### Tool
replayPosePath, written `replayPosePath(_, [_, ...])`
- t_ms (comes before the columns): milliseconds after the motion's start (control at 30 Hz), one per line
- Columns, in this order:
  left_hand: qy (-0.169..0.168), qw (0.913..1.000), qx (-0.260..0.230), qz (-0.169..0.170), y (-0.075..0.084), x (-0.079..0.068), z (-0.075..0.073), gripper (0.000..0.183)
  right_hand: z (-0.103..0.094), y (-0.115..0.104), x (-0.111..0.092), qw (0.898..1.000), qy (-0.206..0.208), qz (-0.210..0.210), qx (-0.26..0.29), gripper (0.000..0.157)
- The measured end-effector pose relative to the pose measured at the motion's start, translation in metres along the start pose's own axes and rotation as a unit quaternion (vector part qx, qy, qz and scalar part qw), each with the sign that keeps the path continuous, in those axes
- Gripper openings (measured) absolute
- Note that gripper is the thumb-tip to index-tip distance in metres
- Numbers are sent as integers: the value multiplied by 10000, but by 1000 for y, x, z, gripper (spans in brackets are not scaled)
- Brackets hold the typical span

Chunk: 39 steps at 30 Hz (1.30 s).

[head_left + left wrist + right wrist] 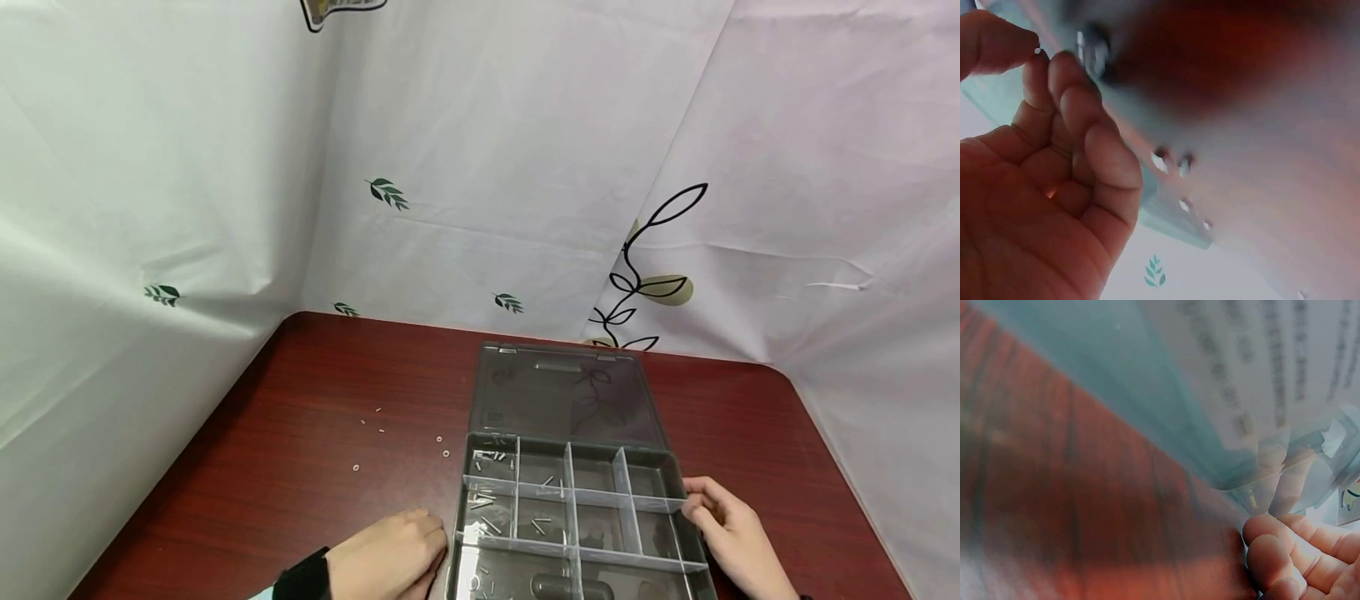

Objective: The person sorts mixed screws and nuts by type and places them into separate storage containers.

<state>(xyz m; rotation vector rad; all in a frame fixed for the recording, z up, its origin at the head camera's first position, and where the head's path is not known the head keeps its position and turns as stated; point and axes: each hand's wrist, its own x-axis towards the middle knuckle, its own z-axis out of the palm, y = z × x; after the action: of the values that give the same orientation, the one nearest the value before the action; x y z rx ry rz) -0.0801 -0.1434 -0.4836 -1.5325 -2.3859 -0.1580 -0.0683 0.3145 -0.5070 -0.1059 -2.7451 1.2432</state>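
A grey see-through compartment box sits on the table with its lid swung back. Small metal pins lie in several of its left compartments, and a dark rounded piece in a front one. My left hand is beside the box's left wall; in the left wrist view, its thumb and index fingertip pinch a tiny shiny metal piece. With bent fingers, my right hand grips the box's right edge. The right wrist view shows those fingers against the clear plastic, near a printed label.
Left of the box, small rings and short metal bits are scattered on the dark red table. White cloth with leaf prints hangs behind the table and along both sides.
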Motion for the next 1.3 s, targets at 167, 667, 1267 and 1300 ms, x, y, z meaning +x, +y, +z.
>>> replayPosePath(167, [186,9961,-773,-390,-7,1,-11,22,0,1,-1,9999,29,-100,17,23])
replayPosePath(667, [104,9915,-706,-1091,-51,-18,-29,21,-1,4,1,9999,-18,-140,-42,24])
replayPosePath(1267, [-333,9964,-767,-123,-27,-7,-12,22,-1,3,0,10000,-67,-39,-24,24])
replayPosePath(1300, [-313,9967,-735,-129,-27,-6,-11,23,-1,3,0,10000,-47,-63,-15,24])
